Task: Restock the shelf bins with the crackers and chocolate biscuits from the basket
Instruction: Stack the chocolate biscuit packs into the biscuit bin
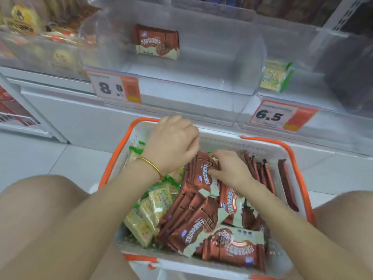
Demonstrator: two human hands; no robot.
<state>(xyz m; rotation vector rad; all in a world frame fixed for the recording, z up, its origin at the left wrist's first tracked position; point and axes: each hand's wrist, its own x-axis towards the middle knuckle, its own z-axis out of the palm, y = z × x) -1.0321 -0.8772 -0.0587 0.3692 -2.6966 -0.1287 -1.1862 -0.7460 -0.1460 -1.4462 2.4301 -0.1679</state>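
Brown chocolate biscuit packs [203,215] fill most of the basket [252,144], right and middle; green-and-cream cracker packs [149,207] are piled along its left side. Basket sits near me, between my knees, just in front of the shelf.

Progress, my read: barely started. Clear bin [171,57] above the 8.8 tag [115,87] has a single chocolate pack [157,42] standing at its far wall, rest of it bare. Bin on the right [302,63] over the 6.5 tag [282,116] shows one cracker pack [275,78] at its left edge; can't see deeper, too blurry.

Hands: right hand [228,168] is pinching the top of a standing brown pack [201,174] at the far middle of the basket, fingers closed on it. Left hand [173,142] is curled above the same stack, fingertips down by the pack tops; I can't tell if it's actually gripping anything.

Left to do: nearly all of both products. Looks like a chocolate handful comes out first, bound for the 8.8 bin.
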